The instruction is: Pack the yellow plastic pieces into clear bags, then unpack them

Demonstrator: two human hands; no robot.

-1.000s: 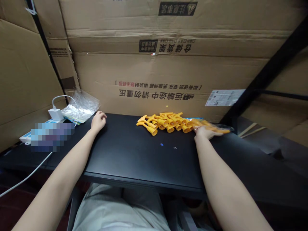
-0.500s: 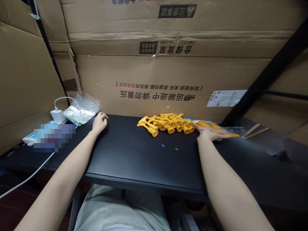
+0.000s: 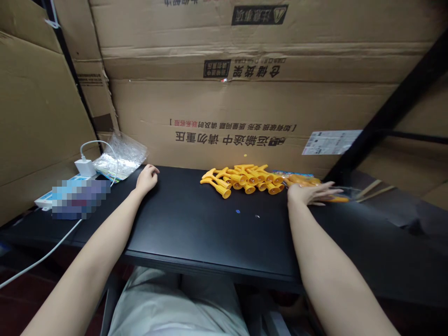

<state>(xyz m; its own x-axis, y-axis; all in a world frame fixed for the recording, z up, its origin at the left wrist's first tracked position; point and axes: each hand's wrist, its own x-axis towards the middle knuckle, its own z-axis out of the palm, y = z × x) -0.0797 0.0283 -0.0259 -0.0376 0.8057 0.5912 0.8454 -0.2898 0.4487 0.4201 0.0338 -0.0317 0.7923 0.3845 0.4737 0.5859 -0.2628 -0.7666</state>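
My left hand [image 3: 147, 179] rests on the black table near the cardboard, fingers loosely curled in, with nothing visible in them. A crumpled clear plastic bag [image 3: 122, 156] lies just left of it. Over on the right, my right hand [image 3: 311, 192] reaches across a clear plastic bag of yellow pieces [image 3: 299, 179], its fingers spread and touching or just above it. Part of that bag is hidden beneath the hand. Immediately left is a pile of yellow plastic pieces [image 3: 250, 177] with T-shaped handles and flared cup ends, lying on their sides.
A cardboard wall [image 3: 210, 102] stands behind the black table [image 3: 210, 228]. At left are a white power strip [image 3: 44, 200], a plugged-in charger [image 3: 85, 167] and its cable [image 3: 63, 240]. A blue bit [image 3: 238, 211] lies on the tabletop. A black post [image 3: 388, 107] slants at right.
My right hand has loosened from the bag of yellow pieces; its fingers now spread over the bag, which lies lower. My left hand and the pile stay in place.
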